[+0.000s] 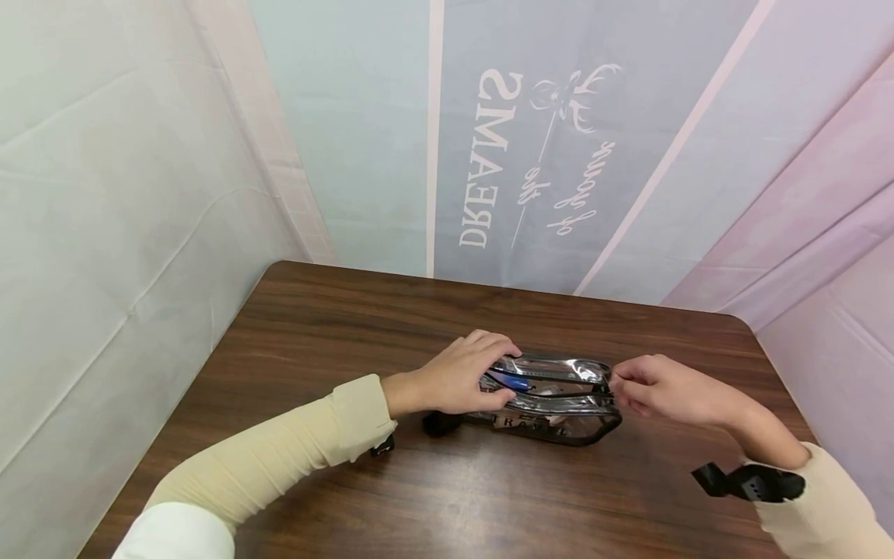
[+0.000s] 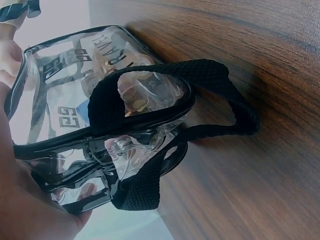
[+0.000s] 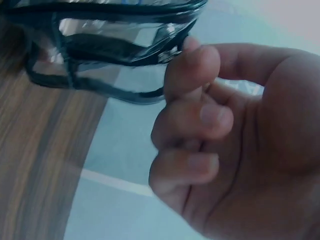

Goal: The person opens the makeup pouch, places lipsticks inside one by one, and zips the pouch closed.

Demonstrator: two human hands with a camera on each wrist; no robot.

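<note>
A clear plastic travel bag with black piping lies on the table, lettered TRAVEL on its side, its top zip opening parted. My left hand grips the bag's left end, with fingers over the far edge and thumb on the near one. At the right end my right hand pinches the zipper pull between thumb and curled index finger. The zip end shows right at those fingertips in the right wrist view; the pull itself is mostly hidden. Through the plastic I see a blue item and several small things.
A black webbing strap loops out from the bag's left end over the brown wooden table. Cloth backdrops stand along the table's back and sides. A black wrist band is on the right sleeve.
</note>
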